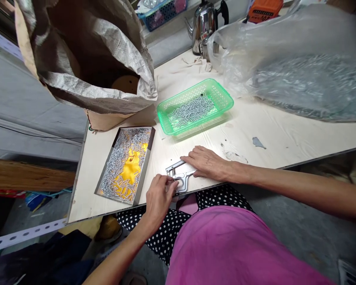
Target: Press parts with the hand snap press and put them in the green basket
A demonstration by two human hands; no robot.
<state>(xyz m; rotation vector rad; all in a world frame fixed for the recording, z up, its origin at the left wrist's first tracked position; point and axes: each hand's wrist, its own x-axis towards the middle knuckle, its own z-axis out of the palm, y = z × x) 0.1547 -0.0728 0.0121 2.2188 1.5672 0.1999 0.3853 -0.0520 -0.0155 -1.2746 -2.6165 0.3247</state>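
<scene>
A silver metal hand tool (181, 179) with a small coil spring and plier-like handles lies at the table's front edge. My right hand (206, 161) is closed around its handle end, thumb and fingers on the metal. At the tool's left end, my left hand (160, 194) has its thumb and fingertips pinched together. What sits between those fingertips is hidden or too small to name. Left of my hands is a shallow box (145, 170) of small silver metal pins, with its yellow bottom partly showing. Beyond the tool stands a green plastic basket (224, 101) holding similar small metal pieces.
A large open woven sack (118, 43) stands at the back left. To the right lies a clear plastic bag (308, 75) full of metal pieces. Behind are a steel kettle (204, 23) and an orange box (264, 10). A grey scrap (258, 142) rests on the white table (290, 136).
</scene>
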